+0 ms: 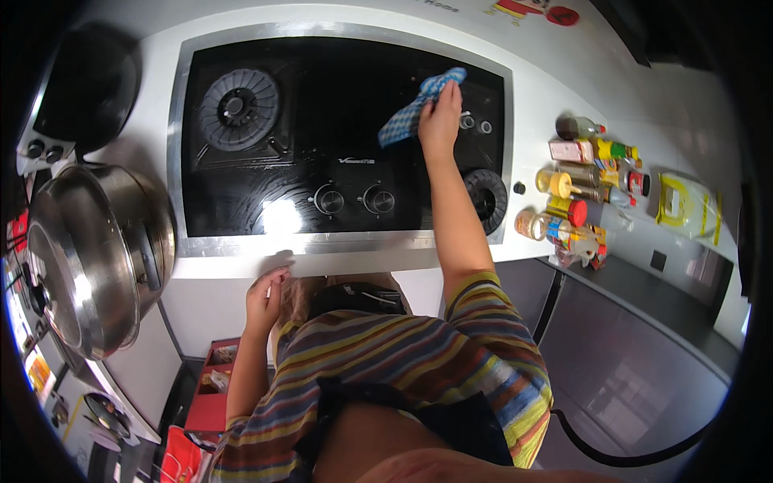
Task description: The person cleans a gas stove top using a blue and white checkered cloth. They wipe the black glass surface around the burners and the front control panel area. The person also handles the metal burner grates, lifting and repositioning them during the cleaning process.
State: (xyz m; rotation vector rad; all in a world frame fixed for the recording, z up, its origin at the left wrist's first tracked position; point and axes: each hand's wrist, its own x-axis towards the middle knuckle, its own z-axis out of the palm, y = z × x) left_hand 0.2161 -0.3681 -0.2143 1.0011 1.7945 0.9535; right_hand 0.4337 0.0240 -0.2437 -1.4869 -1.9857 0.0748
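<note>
My right hand [441, 119] grips a blue-and-white checked cloth [403, 124] over the right part of a black glass gas hob [338, 96]. Beside that hand are the bare metal burner parts [485, 127]. A ribbed black burner ring [488, 202] lies at the hob's front right corner, partly behind my forearm. On the left, another ribbed burner ring [238, 108] surrounds its burner. Two round control knobs [329, 199] stand at the front, with wet streaks on the glass to their left. My left hand [266, 299] hangs by the counter's front edge, fingers curled and holding nothing visible.
A large lidded steel pot [90, 259] stands left of the hob, with a black pan [90, 90] behind it. Several seasoning bottles and jars [567, 181] crowd the right counter, near a yellow-and-clear plastic packet [688, 205]. Below left is a red drawer unit [208, 404].
</note>
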